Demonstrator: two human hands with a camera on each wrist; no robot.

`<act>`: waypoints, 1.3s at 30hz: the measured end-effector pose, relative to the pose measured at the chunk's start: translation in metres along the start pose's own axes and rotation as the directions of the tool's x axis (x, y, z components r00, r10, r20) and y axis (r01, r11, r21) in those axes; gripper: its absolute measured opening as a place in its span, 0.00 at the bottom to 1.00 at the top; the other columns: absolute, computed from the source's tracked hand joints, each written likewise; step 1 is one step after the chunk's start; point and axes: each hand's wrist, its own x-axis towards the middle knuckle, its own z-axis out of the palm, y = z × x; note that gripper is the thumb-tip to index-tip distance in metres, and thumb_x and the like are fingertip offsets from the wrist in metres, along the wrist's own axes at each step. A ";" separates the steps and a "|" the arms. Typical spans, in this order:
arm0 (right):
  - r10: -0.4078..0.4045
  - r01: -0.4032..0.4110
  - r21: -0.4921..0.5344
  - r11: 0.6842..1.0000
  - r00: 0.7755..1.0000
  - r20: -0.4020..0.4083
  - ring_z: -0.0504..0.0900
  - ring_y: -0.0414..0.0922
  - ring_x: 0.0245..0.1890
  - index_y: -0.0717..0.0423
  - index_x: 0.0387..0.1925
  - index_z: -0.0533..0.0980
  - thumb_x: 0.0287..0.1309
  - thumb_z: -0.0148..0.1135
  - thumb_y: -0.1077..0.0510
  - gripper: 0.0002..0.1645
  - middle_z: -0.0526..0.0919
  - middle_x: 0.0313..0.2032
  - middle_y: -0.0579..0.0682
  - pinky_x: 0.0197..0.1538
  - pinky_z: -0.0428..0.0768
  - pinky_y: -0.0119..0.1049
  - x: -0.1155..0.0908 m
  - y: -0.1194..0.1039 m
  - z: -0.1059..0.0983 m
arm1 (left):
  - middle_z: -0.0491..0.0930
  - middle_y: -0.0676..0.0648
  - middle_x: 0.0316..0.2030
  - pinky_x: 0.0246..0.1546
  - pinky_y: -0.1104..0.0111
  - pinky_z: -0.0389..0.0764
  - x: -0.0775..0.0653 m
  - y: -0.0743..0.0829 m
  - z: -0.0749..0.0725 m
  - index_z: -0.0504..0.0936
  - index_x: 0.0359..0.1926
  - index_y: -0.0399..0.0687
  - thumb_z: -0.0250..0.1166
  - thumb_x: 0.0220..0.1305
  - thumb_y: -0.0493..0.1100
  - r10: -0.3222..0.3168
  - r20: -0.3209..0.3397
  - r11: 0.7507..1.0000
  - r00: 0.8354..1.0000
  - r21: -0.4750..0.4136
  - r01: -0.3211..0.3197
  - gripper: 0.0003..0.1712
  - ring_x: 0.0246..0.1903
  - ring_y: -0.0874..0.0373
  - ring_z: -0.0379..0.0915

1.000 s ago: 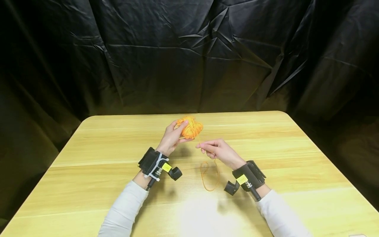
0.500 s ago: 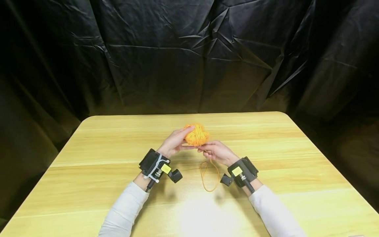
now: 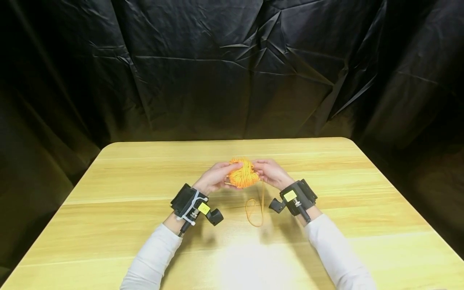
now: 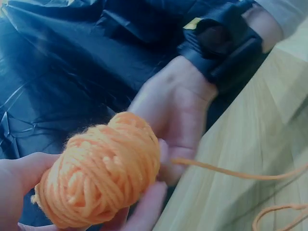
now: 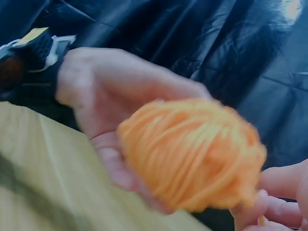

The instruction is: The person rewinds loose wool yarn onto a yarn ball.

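An orange yarn ball is gripped by my left hand, thumb over its near side and fingers beneath. My right hand is at the ball's right side, pinching the yarn strand that trails from it. Seen from the left wrist, the strand runs out of the right hand toward the table, and some of that hand's fingers are hidden behind the ball. The right wrist view shows the ball resting in the left palm, with the right fingertips close at its lower edge.
Below the hands, a loose loop of the strand lies on the wooden table. Black cuffs with small cameras sit on both wrists. A black curtain hangs behind the table's far edge.
The left hand has brought the ball toward the viewer and slightly right. My right hand has moved from below the ball up along its right side, drawing the strand up from the table loop.
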 end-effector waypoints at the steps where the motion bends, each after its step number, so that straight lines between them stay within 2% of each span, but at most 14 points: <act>1: -0.012 0.011 -0.017 1.000 1.000 -0.023 0.69 0.31 0.17 0.77 0.55 0.60 0.62 0.43 0.66 0.22 0.73 0.21 0.43 0.21 0.67 0.19 0.000 -0.003 0.000 | 0.75 0.43 0.36 0.48 0.46 0.68 0.000 -0.001 0.000 0.66 0.54 0.29 0.53 0.63 0.45 0.000 -0.002 1.000 1.000 -0.001 0.000 0.25 0.33 0.55 0.76; 5: -0.080 0.056 -0.170 0.984 0.987 -0.137 0.63 0.34 0.16 0.70 0.49 0.71 0.59 0.51 0.61 0.19 0.72 0.22 0.44 0.23 0.63 0.23 -0.002 -0.015 0.002 | 0.76 0.44 0.33 0.45 0.49 0.71 0.001 -0.003 0.000 0.67 0.53 0.30 0.53 0.63 0.44 -0.004 -0.016 1.000 1.000 0.021 0.004 0.23 0.31 0.57 0.76; 10: -0.212 0.118 -0.412 0.903 0.959 -0.190 0.60 0.36 0.16 0.65 0.41 0.77 0.57 0.55 0.59 0.14 0.79 0.26 0.47 0.23 0.62 0.26 -0.005 -0.026 0.009 | 0.76 0.46 0.30 0.37 0.56 0.78 0.003 -0.007 0.002 0.68 0.52 0.31 0.55 0.62 0.44 0.010 -0.050 0.997 0.999 0.081 -0.006 0.23 0.29 0.58 0.77; 13: -0.322 0.183 -0.556 0.811 0.932 -0.164 0.69 0.39 0.20 0.66 0.40 0.78 0.57 0.54 0.61 0.13 0.82 0.28 0.52 0.27 0.66 0.26 -0.011 -0.033 0.017 | 0.77 0.45 0.31 0.37 0.56 0.78 0.004 -0.007 0.002 0.69 0.51 0.32 0.57 0.61 0.44 0.024 -0.089 0.995 0.996 0.103 -0.015 0.22 0.28 0.58 0.77; 17: -0.481 0.276 -0.714 0.644 0.872 -0.097 0.77 0.44 0.30 0.66 0.38 0.79 0.57 0.55 0.62 0.11 0.83 0.27 0.55 0.32 0.70 0.29 -0.020 -0.039 0.028 | 0.77 0.44 0.32 0.40 0.55 0.77 0.005 -0.006 0.002 0.71 0.49 0.34 0.58 0.59 0.46 0.045 -0.159 0.991 0.986 0.129 -0.024 0.22 0.29 0.59 0.76; 19: -0.539 0.311 -0.752 0.581 0.840 -0.069 0.76 0.44 0.25 0.66 0.37 0.79 0.57 0.55 0.62 0.11 0.83 0.26 0.54 0.27 0.69 0.29 -0.024 -0.042 0.032 | 0.76 0.43 0.33 0.41 0.55 0.77 0.006 -0.005 0.003 0.71 0.49 0.34 0.58 0.59 0.46 0.056 -0.186 0.991 0.981 0.128 -0.032 0.22 0.29 0.59 0.76; 22: -0.603 0.352 -0.781 0.517 0.796 -0.040 0.69 0.42 0.17 0.66 0.37 0.79 0.57 0.55 0.63 0.11 0.82 0.25 0.53 0.19 0.61 0.28 -0.030 -0.046 0.038 | 0.76 0.42 0.35 0.39 0.56 0.78 0.007 -0.005 0.002 0.70 0.49 0.34 0.58 0.59 0.46 0.072 -0.229 0.993 0.971 0.107 -0.049 0.22 0.29 0.58 0.76; 24: -0.631 0.373 -0.779 0.503 0.775 -0.036 0.66 0.41 0.15 0.66 0.39 0.78 0.57 0.54 0.64 0.11 0.82 0.25 0.53 0.16 0.57 0.28 -0.036 -0.047 0.042 | 0.75 0.41 0.36 0.38 0.57 0.78 0.007 -0.004 0.002 0.69 0.50 0.34 0.58 0.60 0.45 0.093 -0.260 0.993 0.961 0.093 -0.071 0.23 0.29 0.58 0.76; 27: -0.649 0.390 -0.766 0.511 0.759 -0.047 0.65 0.39 0.14 0.69 0.44 0.75 0.58 0.52 0.65 0.14 0.83 0.26 0.54 0.15 0.56 0.28 -0.043 -0.047 0.047 | 0.74 0.40 0.37 0.37 0.58 0.78 0.007 -0.003 0.000 0.69 0.51 0.33 0.58 0.60 0.45 0.119 -0.300 0.992 0.947 0.068 -0.103 0.23 0.30 0.58 0.76; 29: -0.633 0.382 -0.746 0.546 0.771 -0.069 0.66 0.38 0.13 0.70 0.48 0.72 0.58 0.52 0.64 0.17 0.83 0.28 0.55 0.14 0.56 0.27 -0.047 -0.044 0.049 | 0.74 0.40 0.38 0.37 0.59 0.79 0.007 -0.002 0.000 0.68 0.51 0.33 0.57 0.60 0.44 0.133 -0.322 0.991 0.937 0.054 -0.122 0.22 0.31 0.57 0.76; 32: -0.566 0.359 -0.686 0.633 0.819 -0.095 0.68 0.39 0.12 0.70 0.50 0.70 0.59 0.53 0.62 0.19 0.83 0.30 0.56 0.13 0.56 0.27 -0.052 -0.037 0.051 | 0.73 0.40 0.40 0.35 0.62 0.79 0.006 0.000 0.000 0.68 0.52 0.34 0.57 0.61 0.44 0.143 -0.354 0.990 0.924 0.035 -0.140 0.22 0.32 0.58 0.75; 34: -0.492 0.331 -0.616 0.715 0.864 -0.107 0.68 0.39 0.12 0.68 0.47 0.73 0.58 0.54 0.60 0.18 0.83 0.31 0.56 0.13 0.58 0.27 -0.053 -0.032 0.052 | 0.73 0.40 0.41 0.34 0.65 0.80 0.005 0.002 0.000 0.68 0.52 0.35 0.57 0.61 0.44 0.148 -0.371 0.988 0.917 0.023 -0.150 0.22 0.33 0.58 0.75; 36: -0.414 0.300 -0.533 0.791 0.904 -0.106 0.67 0.39 0.11 0.66 0.44 0.76 0.58 0.55 0.60 0.15 0.83 0.31 0.56 0.15 0.60 0.26 -0.052 -0.027 0.051 | 0.73 0.40 0.41 0.34 0.66 0.79 0.005 0.004 0.000 0.67 0.53 0.35 0.56 0.61 0.45 0.151 -0.378 0.987 0.913 0.005 -0.162 0.23 0.35 0.57 0.75; 39: -0.295 0.241 -0.406 0.881 0.953 -0.074 0.65 0.38 0.12 0.63 0.40 0.78 0.57 0.56 0.59 0.13 0.83 0.32 0.58 0.18 0.62 0.26 -0.048 -0.017 0.047 | 0.73 0.38 0.42 0.36 0.66 0.79 0.003 0.006 0.001 0.66 0.53 0.34 0.56 0.61 0.46 0.156 -0.375 0.984 0.914 -0.019 -0.176 0.24 0.36 0.55 0.75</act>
